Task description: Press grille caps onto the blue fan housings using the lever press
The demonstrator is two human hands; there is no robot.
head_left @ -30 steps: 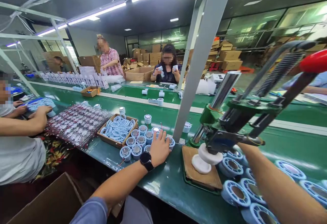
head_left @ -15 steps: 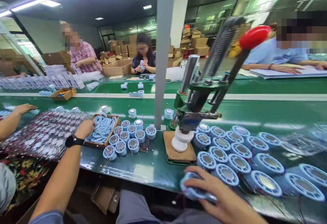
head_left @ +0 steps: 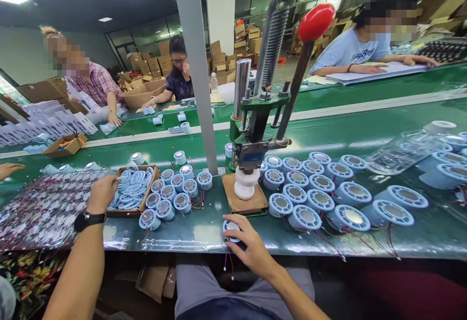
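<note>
My left hand [head_left: 102, 194], with a black watch [head_left: 88, 221] on its wrist, is at the left side of a cardboard box [head_left: 126, 212] of light-blue rings [head_left: 135, 186]. Its fingers are pinched together, apparently on the edge of one ring. At the front edge of the green bench, my right hand [head_left: 250, 246] grips a light-blue round motor housing [head_left: 230, 232] with a metal disc in its top. Thin red and dark wires [head_left: 229, 261] hang from that housing. Just behind it stands a hand press [head_left: 251, 157] with a red-knobbed lever and white pads over a brown base plate [head_left: 250, 205].
Several similar housings [head_left: 304, 217] stand right of the press, with a clear plastic bottle [head_left: 404, 150] lying behind. Another group [head_left: 165, 209] stands beside the ring box. Wired parts [head_left: 47, 208] cover the left. A grey post [head_left: 195, 67] rises behind. Co-workers sit across the belt.
My right hand has brought the housing leftward from beside the right-hand group to the bench edge before the press. My left fingers stay at the ring box. The view has turned right.
</note>
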